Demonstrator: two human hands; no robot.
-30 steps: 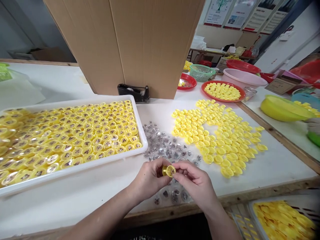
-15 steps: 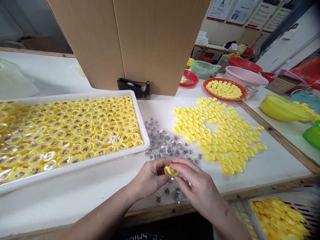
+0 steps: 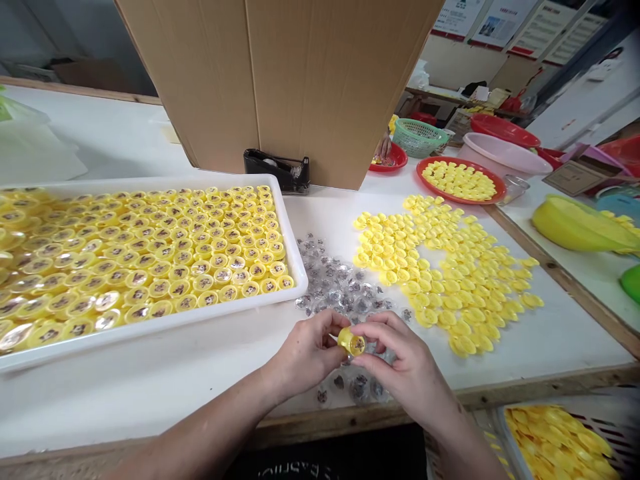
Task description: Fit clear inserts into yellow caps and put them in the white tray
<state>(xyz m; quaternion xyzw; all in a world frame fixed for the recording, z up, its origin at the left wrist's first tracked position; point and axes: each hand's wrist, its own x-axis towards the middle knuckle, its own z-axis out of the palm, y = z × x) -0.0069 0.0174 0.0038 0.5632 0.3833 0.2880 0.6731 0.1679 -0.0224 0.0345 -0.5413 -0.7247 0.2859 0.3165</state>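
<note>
A small yellow cup (image 3: 351, 341) with a printed picture at its end is pinched in my left hand (image 3: 311, 350), its round face turned to the right. My right hand (image 3: 400, 353) is closed around the cup's right side, thumb and fingertips at its rim. Clear discs with dark prints (image 3: 345, 287) lie loose on the white table beneath and beyond my hands. To the left, a white tray (image 3: 295, 293) holds rows of yellow cups with printed faces. Loose yellow pieces (image 3: 450, 293) are spread on the table at the right.
A black tape dispenser (image 3: 277, 171) stands before a tall cardboard box (image 3: 300, 87). Red plates (image 3: 500, 190), a green basket (image 3: 420, 137) and a pink basin (image 3: 505, 157) are at the back right. A crate of yellow pieces (image 3: 555, 443) sits below the table edge.
The cup has turned in my fingers so its printed end shows. The view has shifted slightly left. Another person's hand now shows at the far red plate.
</note>
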